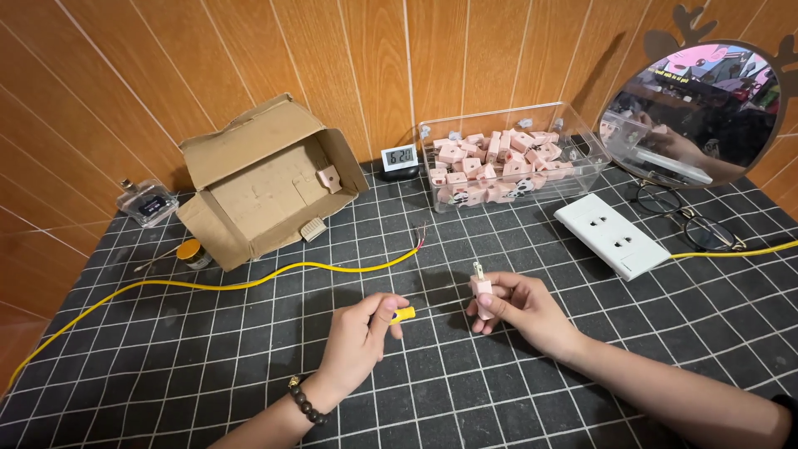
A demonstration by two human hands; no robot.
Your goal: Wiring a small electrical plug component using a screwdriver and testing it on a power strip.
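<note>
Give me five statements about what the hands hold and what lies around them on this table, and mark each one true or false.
1. The right hand holds a small pink plug with its metal prongs up. True.
2. The left hand holds a pair of glasses. False: it holds a small yellow piece; the glasses lie by the mirror.
3. The clear bin holds pink parts. True.
4. The cardboard box is closed. False: it lies open on its side.
5. The white socket plate sits inside the cardboard box. False: it lies on the mat.

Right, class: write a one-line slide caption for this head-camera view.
Right hand holds a pink plug, left hand a small yellow tool, above a gridded mat.
</note>
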